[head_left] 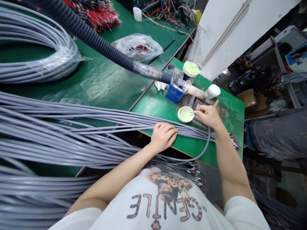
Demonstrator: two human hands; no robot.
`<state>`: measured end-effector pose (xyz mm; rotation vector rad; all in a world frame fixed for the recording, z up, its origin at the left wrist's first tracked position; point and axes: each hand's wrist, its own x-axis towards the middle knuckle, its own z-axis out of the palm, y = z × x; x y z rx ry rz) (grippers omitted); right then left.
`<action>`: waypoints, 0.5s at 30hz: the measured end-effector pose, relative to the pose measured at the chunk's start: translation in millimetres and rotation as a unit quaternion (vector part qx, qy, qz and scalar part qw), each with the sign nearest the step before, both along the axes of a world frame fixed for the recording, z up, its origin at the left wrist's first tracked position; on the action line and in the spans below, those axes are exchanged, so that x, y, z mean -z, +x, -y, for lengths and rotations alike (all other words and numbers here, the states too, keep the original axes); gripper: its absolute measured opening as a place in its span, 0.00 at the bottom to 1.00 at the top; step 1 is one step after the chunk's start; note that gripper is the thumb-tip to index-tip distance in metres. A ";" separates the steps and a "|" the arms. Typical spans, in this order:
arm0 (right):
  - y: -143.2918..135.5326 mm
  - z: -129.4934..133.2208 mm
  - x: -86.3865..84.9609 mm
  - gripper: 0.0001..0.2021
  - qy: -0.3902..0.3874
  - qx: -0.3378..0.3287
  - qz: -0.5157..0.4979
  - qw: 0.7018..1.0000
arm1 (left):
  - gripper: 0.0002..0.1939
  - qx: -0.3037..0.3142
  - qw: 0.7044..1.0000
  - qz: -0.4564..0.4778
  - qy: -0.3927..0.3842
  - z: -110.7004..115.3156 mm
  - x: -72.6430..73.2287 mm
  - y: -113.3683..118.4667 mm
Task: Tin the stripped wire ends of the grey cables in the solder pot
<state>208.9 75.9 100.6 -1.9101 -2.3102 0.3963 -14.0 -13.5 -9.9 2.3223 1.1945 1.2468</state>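
Many long grey cables (72,150) run from the left toward the small green table, several ending in coloured wire tips. My left hand (164,136) lies over a bundle of them near the table's front edge, its fingers bent together around the cables. My right hand (207,115) pinches the end of one grey cable, which loops down below the wrist. Thin dark wire ends stick out from its fingertips over the rim of a round pale-yellow dish (185,114). Just behind that hand is the light nozzle (197,92) of a dark corrugated hose.
A blue box (174,93), a jar with a pale green lid (191,69) and a white jar (213,91) stand at the back of the small table. The corrugated hose (96,41) crosses overhead. A cable coil (57,60) and a plastic bag (139,48) lie on the larger table.
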 end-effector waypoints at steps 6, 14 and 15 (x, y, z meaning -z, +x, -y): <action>-33.7 -2.7 13.0 0.13 -0.032 -0.022 0.136 0.990 | 0.07 0.006 1.000 0.009 -0.003 -0.6 1.7 -0.5; -39.7 -2.0 16.4 0.15 -0.021 -0.024 0.193 0.981 | 0.07 0.006 1.000 0.002 -0.007 -0.6 -0.1 -1.3; -36.7 -1.4 13.7 0.14 -0.016 -0.023 0.183 0.983 | 0.07 0.007 1.000 0.004 -0.005 -0.6 -0.3 -1.4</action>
